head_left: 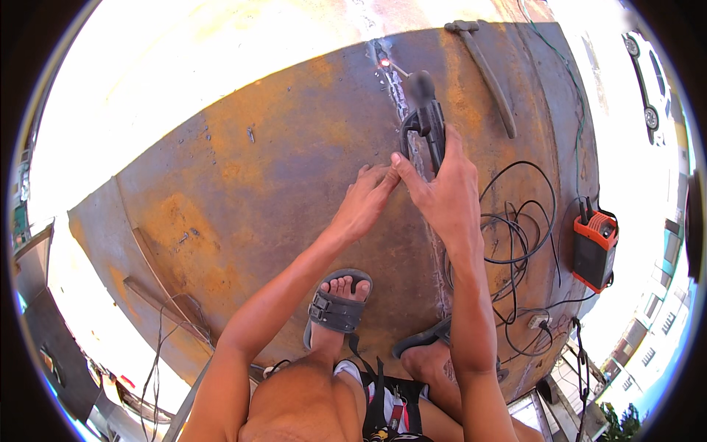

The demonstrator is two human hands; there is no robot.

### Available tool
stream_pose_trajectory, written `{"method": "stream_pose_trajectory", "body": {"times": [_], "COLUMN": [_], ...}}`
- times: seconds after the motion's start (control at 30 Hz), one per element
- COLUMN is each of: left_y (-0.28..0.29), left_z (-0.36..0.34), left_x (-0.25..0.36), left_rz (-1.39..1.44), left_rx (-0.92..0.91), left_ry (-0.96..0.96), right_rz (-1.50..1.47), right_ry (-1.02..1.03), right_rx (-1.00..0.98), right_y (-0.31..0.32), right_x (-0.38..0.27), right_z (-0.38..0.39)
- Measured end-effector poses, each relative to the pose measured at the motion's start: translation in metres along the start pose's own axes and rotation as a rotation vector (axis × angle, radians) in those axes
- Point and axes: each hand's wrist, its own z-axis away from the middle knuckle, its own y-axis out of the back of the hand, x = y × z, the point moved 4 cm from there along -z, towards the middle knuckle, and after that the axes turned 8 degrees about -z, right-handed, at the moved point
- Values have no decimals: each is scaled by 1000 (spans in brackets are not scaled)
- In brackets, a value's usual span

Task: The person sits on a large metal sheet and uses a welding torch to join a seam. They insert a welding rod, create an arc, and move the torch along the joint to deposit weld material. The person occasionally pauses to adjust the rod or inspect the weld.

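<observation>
The right hand's [453, 180] grip wraps firmly round the handle of the black electrode holder [437, 138], toward the far edge of the rusty metal plate [280, 169]; the left hand [361, 199], fingers loosely spread, meets its thumb and holds nothing visible. A thin rod [399, 69] points at a glowing spot [385, 63] on the seam [398, 99] (glare makes contact hard to judge). Work seems partway: rough bead nearer the hands looks laid; what remains beyond cannot be told. No lettering is legible on the orange-and-black box [591, 258] by the plate's right edge.
</observation>
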Motion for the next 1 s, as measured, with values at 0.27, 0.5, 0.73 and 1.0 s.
{"method": "stream_pose_trajectory", "body": {"times": [0.27,0.5,0.73,1.0], "left_y": [-1,0,1,0], "left_z": [-2,3,2,6], "left_x": [-3,7,7,9], "left_rz": [-10,3,-20,43], "left_rx": [7,34,56,88], "left_ry": [18,57,29,114], "right_rz": [-3,-13,11,-2], "right_ry": [-25,-48,16,211], "right_rx": [-32,-66,-18,100], "right_y": [0,0,-4,-1], "right_x": [-1,0,4,5], "right_z": [-3,-3,-3,0]}}
